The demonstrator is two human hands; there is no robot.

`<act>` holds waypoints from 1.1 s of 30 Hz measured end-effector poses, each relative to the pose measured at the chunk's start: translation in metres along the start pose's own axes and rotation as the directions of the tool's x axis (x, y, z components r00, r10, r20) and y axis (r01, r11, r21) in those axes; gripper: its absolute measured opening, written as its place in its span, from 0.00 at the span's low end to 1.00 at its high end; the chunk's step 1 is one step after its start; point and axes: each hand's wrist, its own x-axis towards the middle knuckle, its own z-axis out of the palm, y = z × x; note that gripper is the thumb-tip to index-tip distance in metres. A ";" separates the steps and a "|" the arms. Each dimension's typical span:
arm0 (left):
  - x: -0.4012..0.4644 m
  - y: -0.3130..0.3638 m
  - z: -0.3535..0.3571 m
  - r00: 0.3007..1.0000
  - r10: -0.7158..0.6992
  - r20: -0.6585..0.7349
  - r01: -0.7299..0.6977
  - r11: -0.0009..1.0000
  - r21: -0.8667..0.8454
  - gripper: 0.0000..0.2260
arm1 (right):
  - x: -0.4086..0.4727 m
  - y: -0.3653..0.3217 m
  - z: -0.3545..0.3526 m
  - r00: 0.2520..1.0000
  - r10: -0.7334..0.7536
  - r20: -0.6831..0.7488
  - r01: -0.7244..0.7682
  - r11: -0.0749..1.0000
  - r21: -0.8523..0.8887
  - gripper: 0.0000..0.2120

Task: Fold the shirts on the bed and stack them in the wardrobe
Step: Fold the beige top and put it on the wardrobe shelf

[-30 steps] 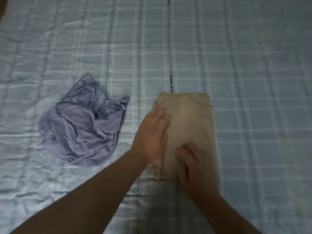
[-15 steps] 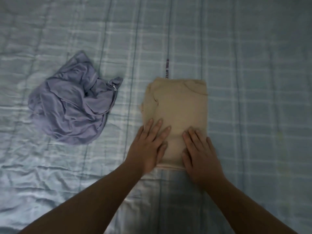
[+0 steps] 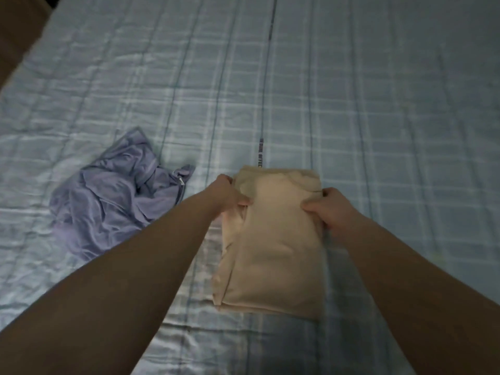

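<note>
A beige shirt [image 3: 273,244] lies folded into a long rectangle on the bed, just right of centre. My left hand [image 3: 230,194] grips its left edge near the far end, thumb on top of the cloth. On the opposite edge my right hand [image 3: 328,207] grips the same far end, thumb over the fabric. A lavender shirt [image 3: 113,196] lies crumpled and unfolded to the left, apart from both hands.
The bed is covered by a pale blue plaid sheet [image 3: 378,117] that fills nearly the whole view. A dark brown edge [image 3: 19,28] shows at the top left corner. The wardrobe is out of view.
Both hands have left the near half of the beige shirt, where they pressed flat, and have moved to its far end, now gripping its two side edges.
</note>
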 end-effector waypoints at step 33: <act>-0.091 -0.111 -0.024 0.360 0.868 0.342 -0.827 0.128 0.547 0.15 | -0.103 0.094 -0.037 0.389 -0.666 0.636 0.871 0.042 -0.489 0.22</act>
